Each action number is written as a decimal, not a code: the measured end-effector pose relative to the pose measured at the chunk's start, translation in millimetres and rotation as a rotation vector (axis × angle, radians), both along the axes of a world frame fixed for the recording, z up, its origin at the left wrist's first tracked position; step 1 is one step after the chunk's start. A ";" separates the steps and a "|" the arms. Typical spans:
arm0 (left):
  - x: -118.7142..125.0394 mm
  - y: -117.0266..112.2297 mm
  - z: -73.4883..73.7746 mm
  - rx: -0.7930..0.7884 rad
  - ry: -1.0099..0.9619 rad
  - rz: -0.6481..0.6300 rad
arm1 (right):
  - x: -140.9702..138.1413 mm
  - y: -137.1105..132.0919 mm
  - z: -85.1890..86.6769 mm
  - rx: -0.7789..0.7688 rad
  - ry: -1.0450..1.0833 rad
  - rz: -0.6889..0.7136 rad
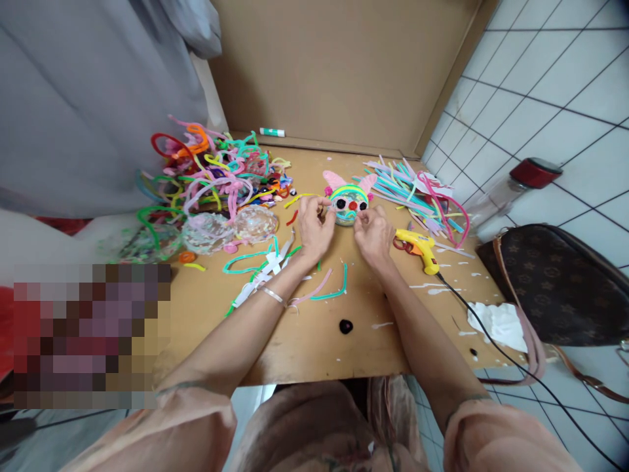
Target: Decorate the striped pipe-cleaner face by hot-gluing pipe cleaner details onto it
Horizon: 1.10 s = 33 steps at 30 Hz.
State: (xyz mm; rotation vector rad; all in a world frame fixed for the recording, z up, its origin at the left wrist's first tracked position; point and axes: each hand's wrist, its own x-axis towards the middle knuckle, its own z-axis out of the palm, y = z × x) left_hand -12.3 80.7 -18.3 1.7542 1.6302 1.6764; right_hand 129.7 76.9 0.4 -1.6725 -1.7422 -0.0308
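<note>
A small round pipe-cleaner face point(349, 203) with pink ears, black eyes and a red nose sits on the brown board point(304, 341). My left hand point(314, 226) is closed in a pinch against its left side. My right hand point(374, 235) is closed in a pinch at its lower right edge. What the fingertips hold beyond the face is too small to make out.
A heap of coloured pipe cleaners point(206, 174) and clear plastic balls point(255, 224) lie at left. Cut pipe cleaners point(417, 190) lie at right. A yellow glue gun point(420, 248) with a black cord, a brown handbag point(555, 288), a red-lidded jar point(515, 187) and a glue stick point(272, 132) are nearby.
</note>
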 end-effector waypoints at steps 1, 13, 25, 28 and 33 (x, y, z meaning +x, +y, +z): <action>1.1 -3.4 1.6 0.013 0.022 -0.018 | 0.3 -2.8 0.7 0.012 0.009 0.005; 2.7 -19.8 -1.7 0.021 0.260 -0.149 | 1.0 -22.3 -1.7 0.053 0.040 0.080; 1.8 -18.6 -8.2 -0.003 0.235 -0.148 | -0.6 -25.5 -4.2 0.016 -0.043 0.110; 1.4 -17.5 -9.6 0.013 0.232 -0.151 | 3.5 -26.7 0.2 0.007 -0.041 0.152; 3.4 -15.7 -13.5 0.032 0.210 -0.171 | 35.4 -28.4 15.5 -0.060 -0.106 -0.108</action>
